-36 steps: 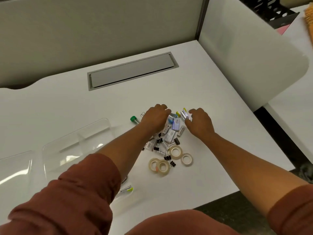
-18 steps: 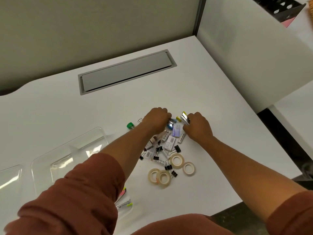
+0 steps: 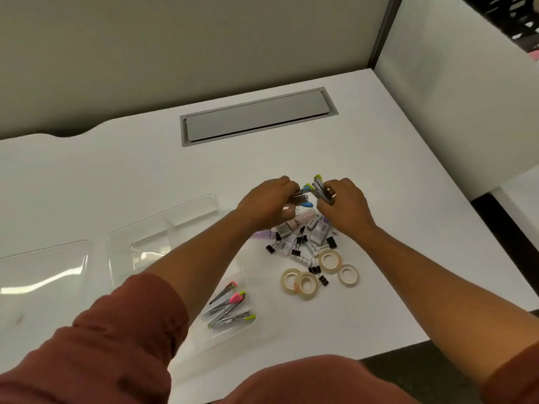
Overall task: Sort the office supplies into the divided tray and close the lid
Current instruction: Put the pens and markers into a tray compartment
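Observation:
A pile of office supplies (image 3: 303,240) lies on the white desk: black binder clips, small staple boxes and several tape rolls (image 3: 306,282). My left hand (image 3: 268,202) is raised over the pile's far end, shut on metal staple removers with blue tips (image 3: 304,198). My right hand (image 3: 344,208) is close beside it, shut on a staple remover with a yellow-green tip (image 3: 319,186). The clear divided tray (image 3: 163,228) sits at the left, partly under my left forearm. Its near compartment holds staple removers with pink and green tips (image 3: 230,306). The clear lid (image 3: 43,266) lies further left.
A grey cable hatch (image 3: 256,116) is set into the desk at the back. Partition walls (image 3: 455,83) close off the back and right sides. The desk's front edge runs just beyond my right forearm.
Both hands have lifted off the pile, each now holding staple removers. The camera has shifted, so the tray and its near compartment show more fully.

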`<state>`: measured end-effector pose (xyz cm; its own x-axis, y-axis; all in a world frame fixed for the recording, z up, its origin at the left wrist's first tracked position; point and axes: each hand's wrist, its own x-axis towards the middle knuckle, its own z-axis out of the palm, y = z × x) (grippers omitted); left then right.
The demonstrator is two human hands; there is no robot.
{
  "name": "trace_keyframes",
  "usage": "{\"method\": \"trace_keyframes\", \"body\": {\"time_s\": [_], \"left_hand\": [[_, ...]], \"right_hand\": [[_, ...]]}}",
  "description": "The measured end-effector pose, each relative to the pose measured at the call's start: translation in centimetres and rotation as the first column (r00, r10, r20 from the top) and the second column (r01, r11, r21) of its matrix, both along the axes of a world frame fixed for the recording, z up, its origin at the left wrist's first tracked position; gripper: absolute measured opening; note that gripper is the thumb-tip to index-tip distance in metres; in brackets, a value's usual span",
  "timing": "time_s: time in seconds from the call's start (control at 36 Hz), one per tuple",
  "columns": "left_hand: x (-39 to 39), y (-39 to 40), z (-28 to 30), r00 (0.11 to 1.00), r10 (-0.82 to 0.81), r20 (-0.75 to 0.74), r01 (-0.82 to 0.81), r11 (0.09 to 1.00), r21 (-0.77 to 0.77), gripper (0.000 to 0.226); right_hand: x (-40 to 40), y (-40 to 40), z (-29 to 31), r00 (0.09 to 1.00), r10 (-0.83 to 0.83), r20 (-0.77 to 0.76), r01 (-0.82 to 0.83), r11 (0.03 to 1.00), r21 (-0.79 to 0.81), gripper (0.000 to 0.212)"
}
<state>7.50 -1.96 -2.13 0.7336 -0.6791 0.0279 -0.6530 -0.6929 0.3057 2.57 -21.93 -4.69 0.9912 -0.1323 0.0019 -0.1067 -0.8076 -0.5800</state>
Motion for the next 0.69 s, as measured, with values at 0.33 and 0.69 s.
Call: {"method": "trace_keyframes", "body": {"time_s": [0.33, 0.69], "left_hand": [[-8.4, 11.6, 2.5, 0.996, 0.085, -0.003, -0.085, 0.996, 0.029, 0.026], [-15.3, 17.3, 1.3, 0.996, 0.011, -0.092, 0.005, 0.985, 0.172, 0.032]], "right_hand": [[-3.2, 9.8, 1.7, 0.988, 0.155, 0.006, -0.155, 0.987, 0.04, 0.027], [-6.7, 17.5, 2.6, 0.963, 0.268, 0.036, -0.269, 0.963, 0.01, 0.022]]}}
